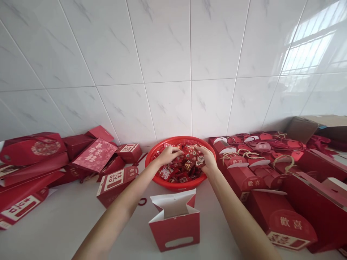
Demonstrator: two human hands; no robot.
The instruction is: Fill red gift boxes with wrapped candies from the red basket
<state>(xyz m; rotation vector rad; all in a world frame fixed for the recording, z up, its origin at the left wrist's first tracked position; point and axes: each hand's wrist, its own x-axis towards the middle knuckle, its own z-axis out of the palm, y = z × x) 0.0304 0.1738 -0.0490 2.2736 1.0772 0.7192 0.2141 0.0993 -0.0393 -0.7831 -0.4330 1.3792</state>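
Note:
A red plastic basket [176, 187] holds many small red wrapped packets [166, 173] with printed patterns; they look like candies. My left hand [169, 155] is over the left side of the basket, fingers curled and pinched together among the packets. What it pinches is hidden. At the basket's right side, my right hand [207, 159] has its thumb and fingers around a red flower-printed packet [193, 151]. In front of the basket, between my forearms, a red paper box [176, 231] stands upright with its top open and its white inside showing.
Closed red gift boxes [116, 182] and a pink-printed box [94, 155] are piled on the left. Many red boxes [282, 220], some with rope handles [283, 160], crowd the right. A cardboard box [303, 130] lies behind them. White tiled wall [170, 104] bounds the back.

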